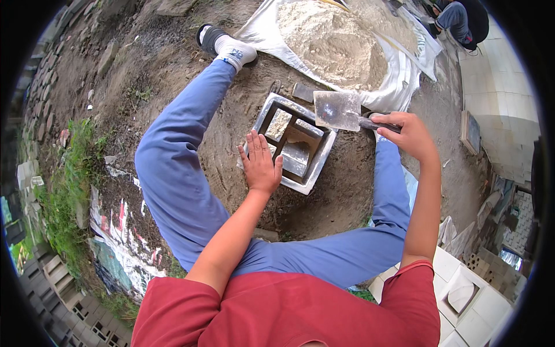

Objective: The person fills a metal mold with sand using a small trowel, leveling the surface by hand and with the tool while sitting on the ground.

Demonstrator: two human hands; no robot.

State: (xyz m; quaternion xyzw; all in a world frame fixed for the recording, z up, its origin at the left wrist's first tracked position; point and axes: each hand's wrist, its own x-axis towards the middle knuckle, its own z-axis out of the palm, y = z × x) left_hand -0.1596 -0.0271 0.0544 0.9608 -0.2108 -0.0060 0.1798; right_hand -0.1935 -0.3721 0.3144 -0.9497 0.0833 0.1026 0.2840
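Observation:
A grey box-shaped mould [322,162] with inner compartments sits tilted on the soil between my legs. Pale sandy mix [278,125] lies in its upper-left compartment; the other compartments show bare inner walls and dark gaps. My left hand [261,165] is stretched flat at the mould's left side, fingers straight, apparently resting on the rim. My right hand [407,134] wraps round the dark handle of a trowel [337,111]. The trowel's square, worn metal blade is held level over the mould's upper-right corner.
Beyond the mould, a heap of pale sandy powder [329,49] lies on a white sheet [399,81]. A small flat block [303,92] is beside the mould. Another person [457,24] crouches at far right, near stacked pale blocks [494,75]. Grass [78,191] grows at left.

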